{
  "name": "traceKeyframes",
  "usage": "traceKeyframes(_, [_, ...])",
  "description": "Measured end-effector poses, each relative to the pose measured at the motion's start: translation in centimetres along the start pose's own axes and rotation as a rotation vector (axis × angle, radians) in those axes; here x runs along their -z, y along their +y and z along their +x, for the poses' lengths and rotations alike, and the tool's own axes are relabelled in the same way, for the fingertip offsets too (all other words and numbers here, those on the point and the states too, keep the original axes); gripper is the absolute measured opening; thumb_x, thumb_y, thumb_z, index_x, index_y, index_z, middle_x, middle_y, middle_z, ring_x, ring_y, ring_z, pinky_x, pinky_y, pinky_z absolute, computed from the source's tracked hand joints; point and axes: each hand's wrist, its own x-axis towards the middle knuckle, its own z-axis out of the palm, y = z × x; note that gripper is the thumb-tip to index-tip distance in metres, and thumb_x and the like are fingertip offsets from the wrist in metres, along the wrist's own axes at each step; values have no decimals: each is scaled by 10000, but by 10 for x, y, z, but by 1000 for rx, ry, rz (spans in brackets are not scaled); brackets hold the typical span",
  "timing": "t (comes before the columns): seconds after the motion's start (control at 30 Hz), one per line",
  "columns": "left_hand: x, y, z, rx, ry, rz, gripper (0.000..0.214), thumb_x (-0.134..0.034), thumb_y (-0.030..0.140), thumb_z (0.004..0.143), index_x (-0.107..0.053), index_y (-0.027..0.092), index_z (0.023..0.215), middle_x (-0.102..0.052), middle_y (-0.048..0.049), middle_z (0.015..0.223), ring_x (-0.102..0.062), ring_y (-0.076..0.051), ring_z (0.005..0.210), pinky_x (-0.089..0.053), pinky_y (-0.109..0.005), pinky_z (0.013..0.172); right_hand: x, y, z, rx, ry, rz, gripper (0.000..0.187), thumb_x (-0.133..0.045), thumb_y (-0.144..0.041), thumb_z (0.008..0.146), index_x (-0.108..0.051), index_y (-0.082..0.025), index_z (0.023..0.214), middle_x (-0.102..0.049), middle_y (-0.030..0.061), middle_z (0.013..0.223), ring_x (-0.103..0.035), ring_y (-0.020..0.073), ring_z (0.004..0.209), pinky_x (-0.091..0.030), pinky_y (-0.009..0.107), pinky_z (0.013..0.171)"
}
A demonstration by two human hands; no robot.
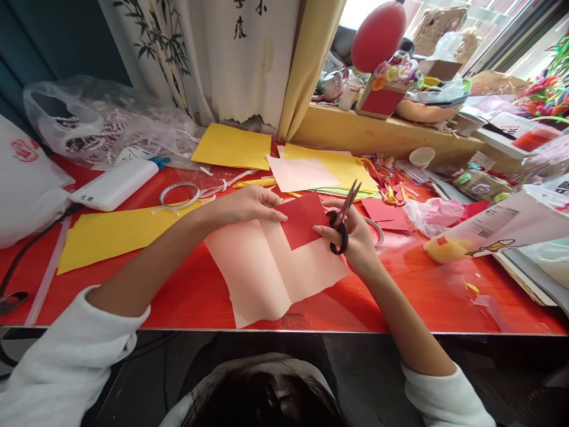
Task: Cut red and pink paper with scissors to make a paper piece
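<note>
A small red paper piece [301,220] lies over a large pale pink sheet [267,267] on the red table [444,296]. My left hand [249,204] pinches the red piece's left edge with fingers pressed together. My right hand [353,234] grips black-handled scissors [343,216], blades slightly apart and pointing up and away, while its thumb and fingertips also touch the red piece's right edge.
Yellow sheets [111,234] [233,145] and a pink sheet [300,172] lie around. A white box [115,184], tape roll [179,194], plastic bags [89,118], red paper scraps [384,213], a pink bag [433,213] and a cluttered wooden sill [377,133] surround the work area.
</note>
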Motion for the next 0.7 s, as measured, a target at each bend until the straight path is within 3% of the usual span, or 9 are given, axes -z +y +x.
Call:
traceKeyframes(0.2, [-1,-1,1,-13,17,-30,284,-634,429,739,-578,153,700,-522,0,676,-452,-103,606,-349,-218,546,0,-3,-2,51,26,-19,467,-732,-410,715,-531,-330,1129,-422,-26,746,-477,126,618,-440,242,462])
traceKeyframes(0.7, [-4,3,-1,29,89,-64,276,-676,434,714,-631,161,723,-529,17,673,-439,-84,572,-304,-209,521,9,-2,0,115,107,25,434,-725,-309,719,-556,-298,1119,-529,-22,763,-529,130,656,-462,244,510])
